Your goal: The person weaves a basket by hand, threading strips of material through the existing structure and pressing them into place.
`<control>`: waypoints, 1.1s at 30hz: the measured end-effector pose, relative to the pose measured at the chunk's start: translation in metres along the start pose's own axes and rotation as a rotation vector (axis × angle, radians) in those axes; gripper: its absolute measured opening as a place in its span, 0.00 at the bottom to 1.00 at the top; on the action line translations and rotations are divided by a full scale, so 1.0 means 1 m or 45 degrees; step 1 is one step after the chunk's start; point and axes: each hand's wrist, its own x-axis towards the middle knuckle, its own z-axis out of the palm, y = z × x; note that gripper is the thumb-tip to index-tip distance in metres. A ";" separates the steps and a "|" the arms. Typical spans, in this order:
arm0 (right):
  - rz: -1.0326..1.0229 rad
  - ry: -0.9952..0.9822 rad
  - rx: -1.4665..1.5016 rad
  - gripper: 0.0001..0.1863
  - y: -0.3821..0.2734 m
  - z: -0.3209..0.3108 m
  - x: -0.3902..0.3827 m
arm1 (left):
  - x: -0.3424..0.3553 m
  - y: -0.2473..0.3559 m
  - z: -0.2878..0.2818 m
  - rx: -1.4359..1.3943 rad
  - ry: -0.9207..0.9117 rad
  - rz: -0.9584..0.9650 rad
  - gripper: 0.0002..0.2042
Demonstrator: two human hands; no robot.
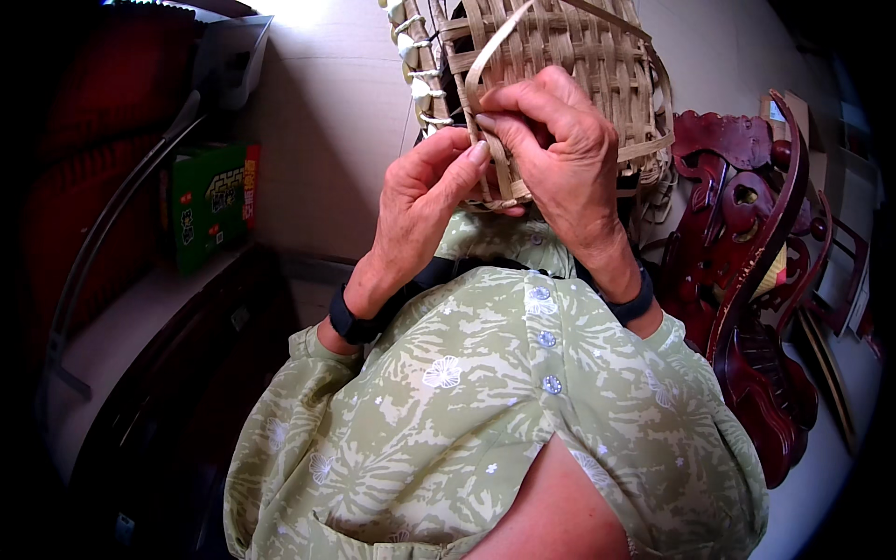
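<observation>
A woven basket (579,56) of flat tan strips stands upright against my lap, at the top middle of the view. One pale loose strip (499,42) curves up from its left edge. My right hand (567,154) is closed, thumb and forefinger pinching the flat strip where it meets the weave. Just to the left and lower, my left hand (420,191) pinches the basket's near left edge between thumb and fingers. The fingertips of both hands almost meet. The exact spot under the right fingers is hidden.
White lacing (425,89) runs along a bar left of the basket. Carved dark-red wooden furniture (747,224) stands close on my right. Leftward are a green box (213,201), dark glossy wood (177,373) and a thin curved frame (112,205).
</observation>
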 end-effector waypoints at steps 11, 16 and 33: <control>-0.017 0.000 -0.449 0.09 -0.007 0.006 -0.005 | -0.007 0.001 -0.007 0.289 0.135 -0.029 0.10; 0.138 -0.053 -0.370 0.12 -0.009 0.000 -0.003 | 0.016 0.024 -0.025 0.638 0.264 0.158 0.07; 0.053 -0.100 -0.298 0.12 -0.006 -0.007 -0.002 | 0.063 0.048 -0.046 0.602 -0.321 -0.215 0.05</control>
